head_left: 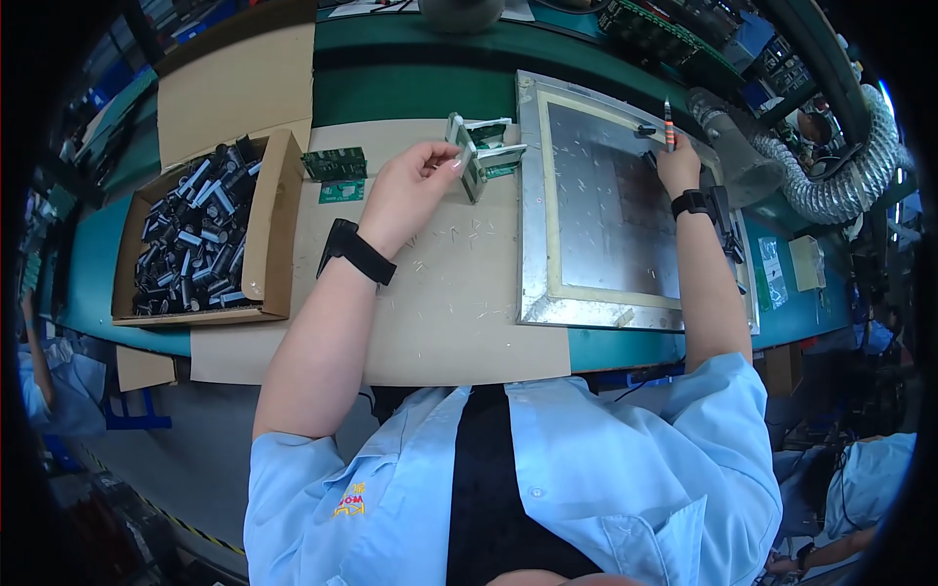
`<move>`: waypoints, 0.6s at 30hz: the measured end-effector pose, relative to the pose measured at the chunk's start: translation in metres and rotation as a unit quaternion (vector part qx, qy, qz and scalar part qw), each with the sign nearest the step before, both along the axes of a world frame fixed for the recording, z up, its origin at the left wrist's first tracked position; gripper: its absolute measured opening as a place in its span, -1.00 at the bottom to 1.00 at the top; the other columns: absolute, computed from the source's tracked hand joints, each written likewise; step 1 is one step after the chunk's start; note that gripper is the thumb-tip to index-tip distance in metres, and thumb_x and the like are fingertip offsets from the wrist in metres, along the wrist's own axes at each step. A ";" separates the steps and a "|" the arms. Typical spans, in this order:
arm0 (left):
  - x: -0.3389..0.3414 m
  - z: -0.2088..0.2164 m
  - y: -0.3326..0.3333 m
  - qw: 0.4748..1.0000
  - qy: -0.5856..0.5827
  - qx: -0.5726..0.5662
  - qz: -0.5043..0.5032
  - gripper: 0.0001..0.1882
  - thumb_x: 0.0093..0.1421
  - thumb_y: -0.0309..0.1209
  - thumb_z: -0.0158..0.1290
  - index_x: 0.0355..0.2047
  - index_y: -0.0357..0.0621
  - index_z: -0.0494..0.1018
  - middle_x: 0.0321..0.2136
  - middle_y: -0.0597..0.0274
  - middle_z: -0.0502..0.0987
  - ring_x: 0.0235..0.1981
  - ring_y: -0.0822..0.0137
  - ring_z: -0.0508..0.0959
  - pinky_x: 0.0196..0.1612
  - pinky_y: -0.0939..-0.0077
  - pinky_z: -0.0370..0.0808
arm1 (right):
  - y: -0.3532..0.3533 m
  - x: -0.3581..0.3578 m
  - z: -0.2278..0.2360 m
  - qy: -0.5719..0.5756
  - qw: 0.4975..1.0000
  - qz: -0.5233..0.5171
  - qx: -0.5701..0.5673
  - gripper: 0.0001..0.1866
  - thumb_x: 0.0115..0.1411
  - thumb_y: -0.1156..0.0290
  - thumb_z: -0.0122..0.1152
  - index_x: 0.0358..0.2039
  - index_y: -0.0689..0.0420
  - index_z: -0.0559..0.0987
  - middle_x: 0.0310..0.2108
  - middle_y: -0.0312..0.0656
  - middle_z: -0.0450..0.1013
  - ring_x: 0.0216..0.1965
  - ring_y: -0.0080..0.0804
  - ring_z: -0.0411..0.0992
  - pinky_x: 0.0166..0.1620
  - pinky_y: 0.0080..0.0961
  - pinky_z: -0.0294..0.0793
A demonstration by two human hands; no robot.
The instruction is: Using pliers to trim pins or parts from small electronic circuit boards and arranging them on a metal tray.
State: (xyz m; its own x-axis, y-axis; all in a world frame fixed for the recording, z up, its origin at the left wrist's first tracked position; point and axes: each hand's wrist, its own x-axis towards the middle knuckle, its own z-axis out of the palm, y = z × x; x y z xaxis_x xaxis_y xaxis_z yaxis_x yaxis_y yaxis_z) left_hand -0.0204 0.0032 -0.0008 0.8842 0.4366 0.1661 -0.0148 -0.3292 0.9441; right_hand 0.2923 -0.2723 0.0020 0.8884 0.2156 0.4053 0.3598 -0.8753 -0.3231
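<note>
My left hand is closed on the near left side of a white-and-green circuit board assembly, with thumb and fingers pinching its edge. The assembly stands tilted over the cardboard sheet, its pale arms pointing right. My right hand is closed around a slim pen-shaped tool with an orange-and-black banded handle. Its dark pointed tip faces away from me, above the right part of a metal-framed tray. Left of my left hand, green circuit boards lie on the cardboard.
An open cardboard box full of black cylindrical capacitors stands at left. Clipped wire bits lie scattered on the cardboard sheet and in the tray. A silver flexible duct curves at far right. Other people sit at both sides.
</note>
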 end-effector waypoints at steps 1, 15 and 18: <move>0.000 0.000 0.001 1.000 -0.001 -0.002 0.000 -0.74 0.19 -0.38 -0.01 -0.14 -0.22 0.43 -0.33 0.31 0.50 -0.31 0.52 0.44 -0.17 0.66 0.38 | 0.006 -0.006 0.004 0.011 1.000 0.013 -0.006 -0.58 -0.01 0.38 0.17 -0.09 0.15 0.43 -0.23 0.08 0.46 -0.14 0.02 0.41 -0.09 -0.24 0.38; -0.009 0.013 -0.006 0.997 -0.073 -0.034 -0.022 -0.76 0.20 -0.39 -0.02 -0.14 -0.19 0.45 -0.35 0.34 0.48 -0.32 0.53 0.43 -0.19 0.66 0.37 | 0.055 -0.123 0.052 0.415 0.817 0.238 0.323 -0.66 0.09 0.39 0.18 -0.11 0.19 0.41 -0.37 -0.24 0.46 -0.42 -0.55 0.45 -0.32 -0.68 0.42; -0.009 0.014 -0.016 0.993 -0.106 -0.024 -0.051 -0.75 0.18 -0.40 0.00 -0.15 -0.22 0.46 -0.37 0.29 0.50 -0.36 0.49 0.45 -0.23 0.66 0.39 | 0.077 -0.170 0.061 0.454 0.755 0.342 0.328 -0.64 0.09 0.38 0.18 -0.11 0.20 0.39 -0.37 -0.26 0.44 -0.40 -0.55 0.46 -0.35 -0.69 0.41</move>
State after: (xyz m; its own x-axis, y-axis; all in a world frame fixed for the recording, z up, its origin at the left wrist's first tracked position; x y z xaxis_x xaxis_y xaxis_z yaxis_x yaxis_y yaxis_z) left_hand -0.0299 -0.0129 0.0137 0.8715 0.3578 0.3353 -0.2469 -0.2708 0.9305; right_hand 0.1228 -0.1952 0.0629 0.6361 0.7669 -0.0848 0.0244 -0.1299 -0.9912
